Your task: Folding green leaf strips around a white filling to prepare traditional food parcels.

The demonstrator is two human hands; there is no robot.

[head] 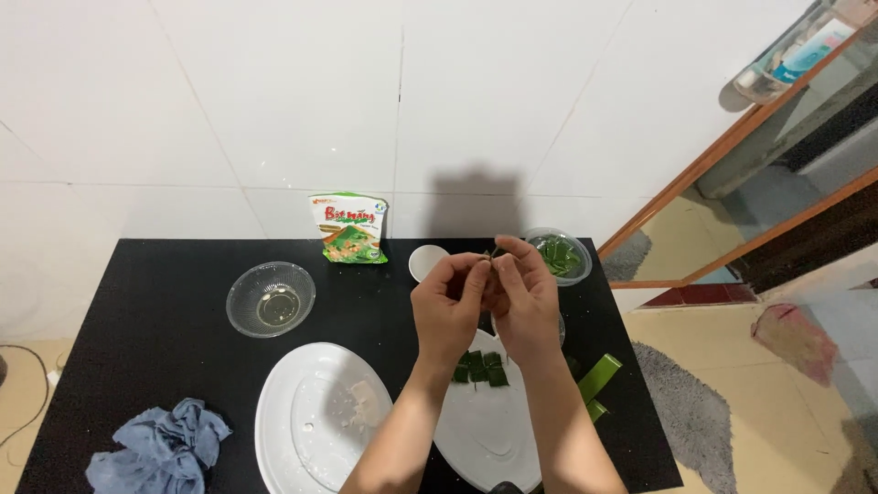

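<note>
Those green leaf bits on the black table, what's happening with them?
A person's left hand and right hand are raised together above a white plate, pinching something small, too small to identify. Folded green leaf pieces lie on that plate. More cut leaves fill a clear bowl, and a second white plate lies alongside.

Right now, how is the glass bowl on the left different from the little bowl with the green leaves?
The clear glass bowl on the left is wider and holds only a bit of pale yellowish liquid; the small clear container at the back right is filled with green leaf pieces. The glass bowl stands in the open, while the container sits just behind the right hand. Both are see-through and stand upright on the black table.
</note>
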